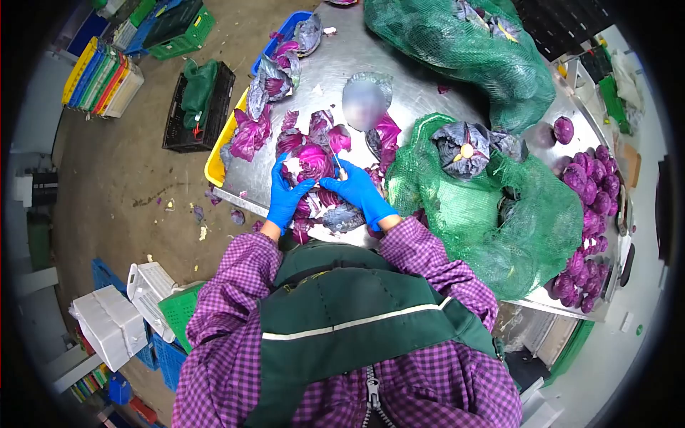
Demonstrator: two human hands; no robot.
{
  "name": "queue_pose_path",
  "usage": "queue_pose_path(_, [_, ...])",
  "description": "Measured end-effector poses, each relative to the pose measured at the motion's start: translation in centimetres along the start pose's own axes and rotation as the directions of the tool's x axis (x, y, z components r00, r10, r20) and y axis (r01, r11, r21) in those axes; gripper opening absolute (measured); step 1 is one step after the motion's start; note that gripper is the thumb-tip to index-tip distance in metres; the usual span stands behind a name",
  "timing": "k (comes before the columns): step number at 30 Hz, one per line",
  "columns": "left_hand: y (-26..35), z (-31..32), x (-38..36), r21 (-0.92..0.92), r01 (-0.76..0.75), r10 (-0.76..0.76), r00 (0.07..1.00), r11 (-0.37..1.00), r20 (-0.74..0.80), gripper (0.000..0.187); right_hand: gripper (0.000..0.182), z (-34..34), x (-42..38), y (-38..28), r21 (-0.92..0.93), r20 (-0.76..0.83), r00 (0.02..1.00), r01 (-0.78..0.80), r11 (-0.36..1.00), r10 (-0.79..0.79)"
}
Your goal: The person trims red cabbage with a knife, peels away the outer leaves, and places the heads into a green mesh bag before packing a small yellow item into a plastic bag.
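Observation:
My left hand [287, 192], in a blue glove, is closed around the left side of a red cabbage [314, 162] at the table's near edge. In my gloved right hand [357, 191] is a small knife [340, 165], its thin blade pointing away from me beside the cabbage. The right thumb reaches toward the cabbage's lower edge; whether it touches is hard to tell. Loose purple leaves [321, 128] lie around and beyond both hands, with darker outer leaves [342, 217] below them.
A green net sack [464, 214] with dark cabbages [462, 150] lies to the right, another net sack [457, 43] behind it. Trimmed cabbages [589, 185] are heaped along the right side of the metal table [314, 85]. Yellow [216, 165] and blue [291, 27] crates line the left edge.

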State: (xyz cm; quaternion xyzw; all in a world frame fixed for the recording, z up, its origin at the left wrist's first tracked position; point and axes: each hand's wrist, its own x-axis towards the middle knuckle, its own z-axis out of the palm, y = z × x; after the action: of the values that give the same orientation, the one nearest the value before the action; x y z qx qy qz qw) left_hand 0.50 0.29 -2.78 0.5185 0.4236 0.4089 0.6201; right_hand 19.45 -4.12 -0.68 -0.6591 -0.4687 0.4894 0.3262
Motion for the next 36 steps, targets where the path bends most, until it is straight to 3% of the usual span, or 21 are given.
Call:
queue_pose_path(3, [0.1, 0.1, -0.2, 0.015, -0.018, 0.018, 1.0, 1.0, 0.0, 0.086, 0.088, 0.8, 0.2, 0.5, 0.051, -0.026, 1.0, 0.006, 0.999, -0.005])
queue_pose_path(6, [0.2, 0.7, -0.4, 0.081, -0.054, 0.054, 0.999, 0.995, 0.0, 0.089, 0.083, 1.2, 0.5, 0.7, -0.108, -0.072, 0.997, 0.002, 0.994, -0.009])
queue_pose_path(10, [0.5, 1.1, -0.7, 0.177, -0.12, 0.125, 0.992, 0.977, -0.019, 0.092, 0.082, 0.8, 1.2, 0.7, -0.106, 0.017, 1.0, -0.008, 0.994, 0.01])
queue_pose_path(13, [0.4, 1.1, -0.9, 0.173, -0.108, 0.116, 0.993, 0.979, -0.037, 0.088, 0.068, 0.9, 1.0, 0.5, -0.138, -0.063, 0.997, 0.029, 0.99, -0.038])
queue_pose_path(15, [0.5, 0.6, -0.5, -0.038, 0.038, -0.04, 0.997, 0.999, -0.062, 0.083, 0.052, 0.7, 0.4, -0.8, -0.104, -0.196, 0.98, -0.051, 0.993, 0.03])
queue_pose_path(16, [0.3, 0.3, -0.4, -0.081, 0.078, -0.082, 0.995, 0.994, -0.056, 0.078, 0.04, 0.2, -0.2, -1.4, 0.333, 0.035, 0.926, -0.365, 0.869, 0.376])
queue_pose_path(17, [0.5, 0.3, -0.2, -0.08, 0.073, -0.078, 0.995, 0.994, -0.061, 0.078, 0.04, 1.0, 0.2, 0.2, 0.331, 0.037, 0.928, -0.361, 0.872, 0.37])
queue_pose_path(18, [0.8, 0.4, -0.3, -0.079, 0.046, -0.049, 0.998, 0.996, -0.043, 0.078, 0.037, 2.4, 1.1, 3.3, 0.15, -0.176, 0.983, -0.035, 0.988, 0.061])
queue_pose_path(19, [0.9, 0.4, -0.6, -0.079, 0.023, -0.025, 0.999, 0.997, -0.025, 0.078, 0.035, 3.2, 1.5, 5.1, -0.092, -0.31, 0.908, 0.267, 0.959, -0.282])
queue_pose_path(20, [0.3, 0.3, -0.6, -0.055, -0.001, -0.001, 0.999, 0.998, -0.041, 0.076, 0.039, 2.5, 1.1, 4.2, 0.161, -0.105, 0.993, -0.039, 0.986, 0.056])
queue_pose_path(21, [0.3, 0.3, -0.6, -0.058, 0.001, -0.003, 0.999, 0.998, -0.042, 0.076, 0.039, 2.0, 0.5, 2.8, 0.159, -0.104, 0.993, -0.042, 0.986, 0.058])
queue_pose_path(23, [0.9, 0.6, -0.6, -0.235, 0.132, -0.15, 0.987, 0.963, -0.061, 0.068, 0.052, 0.7, -0.8, -0.1, 0.367, 0.028, 0.987, -0.16, 0.916, 0.161])
queue_pose_path(24, [1.4, 0.9, -0.8, -0.261, 0.152, -0.172, 0.984, 0.953, -0.053, 0.065, 0.066, 0.0, -0.8, -0.9, 0.338, 0.132, 0.976, -0.21, 0.917, 0.175])
queue_pose_path(25, [1.4, 1.2, -0.7, -0.262, 0.154, -0.173, 0.984, 0.953, -0.052, 0.065, 0.066, 0.4, -0.6, -0.5, 0.338, 0.132, 0.975, -0.212, 0.917, 0.177])
queue_pose_path(27, [1.5, 1.6, -0.6, -0.14, 0.076, -0.094, 0.988, 0.987, -0.124, 0.064, 0.085, 1.3, -0.2, -0.3, -0.013, -0.045, 0.998, -0.046, 0.999, 0.045])
queue_pose_path(29, [1.5, 1.8, -0.6, -0.122, 0.076, -0.091, 0.988, 0.99, -0.121, 0.065, 0.092, 1.2, 0.0, 0.2, 0.061, -0.002, 0.996, -0.084, 0.995, 0.084])
queue_pose_path(34, [0.3, 1.8, -0.5, -0.046, 0.055, -0.06, 0.991, 0.997, -0.116, 0.071, 0.087, 1.5, 1.1, 1.5, 0.064, 0.034, 0.991, -0.131, 0.989, 0.129])
queue_pose_path(36, [-0.1, 1.9, -0.7, 0.071, 0.015, -0.005, 0.99, 0.997, -0.138, 0.074, 0.082, 1.7, 1.5, 1.9, 0.086, 0.021, 0.987, -0.162, 0.983, 0.16])
